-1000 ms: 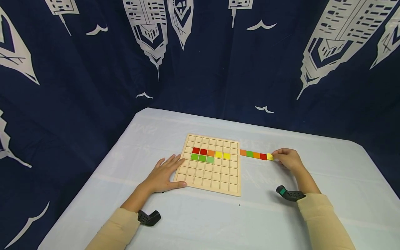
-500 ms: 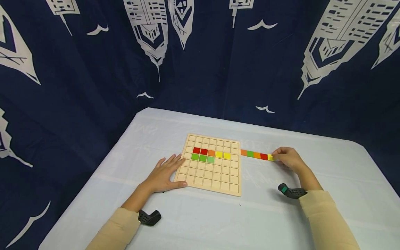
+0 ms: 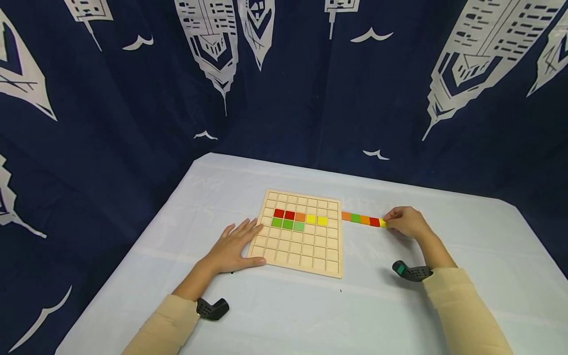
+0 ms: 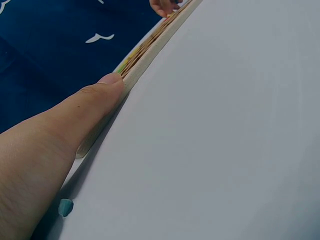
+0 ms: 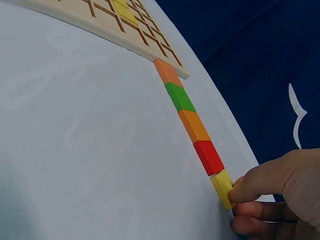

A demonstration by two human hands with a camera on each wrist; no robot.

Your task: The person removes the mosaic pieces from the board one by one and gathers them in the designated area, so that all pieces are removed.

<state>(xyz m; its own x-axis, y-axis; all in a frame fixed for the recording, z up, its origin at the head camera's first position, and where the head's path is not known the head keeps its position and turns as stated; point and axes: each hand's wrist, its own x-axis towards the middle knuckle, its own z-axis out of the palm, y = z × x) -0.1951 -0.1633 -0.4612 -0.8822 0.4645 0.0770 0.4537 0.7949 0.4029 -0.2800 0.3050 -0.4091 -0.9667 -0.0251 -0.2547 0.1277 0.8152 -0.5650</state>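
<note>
A pale wooden grid board (image 3: 290, 254) lies on the table, with red, orange, yellow and green square tiles in some of its cells. My left hand (image 3: 232, 249) rests on the board's left side, fingers spread; its thumb (image 4: 111, 80) lies on the edge in the left wrist view. From the board's right edge runs a row of orange, green, orange and red tiles (image 5: 208, 157), ending in a yellow tile (image 5: 222, 189). At that far end my right hand (image 3: 408, 222) pinches the yellow tile between thumb and fingers. The tile almost touches the red one.
The table (image 3: 301, 315) has a white cover. A small dark speck (image 3: 340, 291) lies in front of the board, and a small bluish thing (image 4: 65, 207) shows beside the left wrist. Behind the table hangs a dark blue patterned cloth (image 3: 284, 118).
My right hand has shifted slightly left along the row with the yellow tile, covering more of it in the head view. My left hand and the board have stayed put.
</note>
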